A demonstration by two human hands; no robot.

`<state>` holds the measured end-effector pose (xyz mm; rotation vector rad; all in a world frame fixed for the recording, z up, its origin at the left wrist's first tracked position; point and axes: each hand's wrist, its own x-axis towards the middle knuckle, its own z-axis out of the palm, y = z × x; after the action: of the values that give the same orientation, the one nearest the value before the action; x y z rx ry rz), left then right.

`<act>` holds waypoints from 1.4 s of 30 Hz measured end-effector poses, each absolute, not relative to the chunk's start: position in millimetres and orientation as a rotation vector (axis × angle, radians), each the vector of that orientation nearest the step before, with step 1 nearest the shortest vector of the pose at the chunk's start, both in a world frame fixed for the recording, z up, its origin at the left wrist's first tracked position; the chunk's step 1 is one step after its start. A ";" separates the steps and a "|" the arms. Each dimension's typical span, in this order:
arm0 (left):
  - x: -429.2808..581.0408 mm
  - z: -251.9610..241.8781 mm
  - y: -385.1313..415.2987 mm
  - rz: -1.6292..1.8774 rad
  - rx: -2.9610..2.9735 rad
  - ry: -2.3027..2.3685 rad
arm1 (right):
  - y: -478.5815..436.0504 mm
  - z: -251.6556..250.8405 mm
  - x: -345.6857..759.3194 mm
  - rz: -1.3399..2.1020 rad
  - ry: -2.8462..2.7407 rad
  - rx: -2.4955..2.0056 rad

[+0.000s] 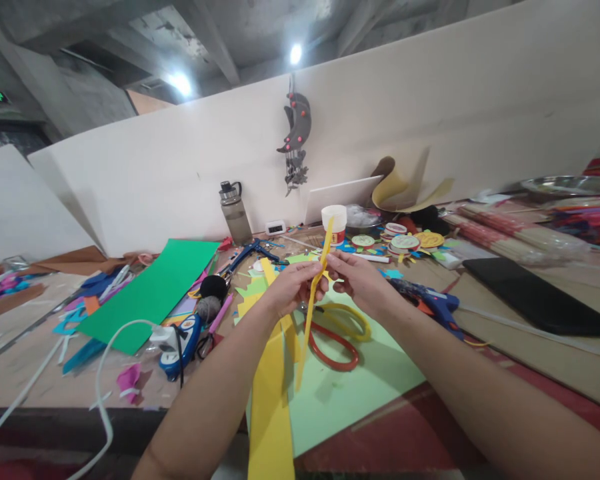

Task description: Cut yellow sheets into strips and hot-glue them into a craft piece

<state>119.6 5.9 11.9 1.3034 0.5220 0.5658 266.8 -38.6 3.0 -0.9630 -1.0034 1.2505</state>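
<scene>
Aloft, yellow strip point(305, 340), pinched between fingers point(307, 277) of left hand point(293, 288), right hand point(361, 283)

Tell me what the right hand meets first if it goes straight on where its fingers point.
The right hand points left: first the yellow strip it pinches, then likely the left hand.

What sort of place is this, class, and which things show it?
Probably a craft workbench: green sheet, blue glue gun and scissors lie there; left hand and right hand pinch a yellow strip.

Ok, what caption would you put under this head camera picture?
Left hand and right hand pinch a yellow strip over scissors on a pale green sheet.
</scene>
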 end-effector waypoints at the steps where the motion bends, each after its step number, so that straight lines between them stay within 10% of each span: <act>1: 119.6 11.9 6.0 0.569 1.308 0.524 | -38.9 3.4 266.7 1.252 -1.008 -0.959; 30: 125.6 -7.9 23.8 0.787 2.008 1.122 | -23.2 -12.7 269.6 0.867 -1.149 -1.450; 42: 113.6 -0.6 44.1 1.050 1.704 1.215 | -125.5 -3.3 363.6 -0.210 -1.665 -2.085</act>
<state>113.6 44.1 -0.6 1.7038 1.2146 1.0496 363.6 -125.5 -3.3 -2.0849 -1.6655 -0.2098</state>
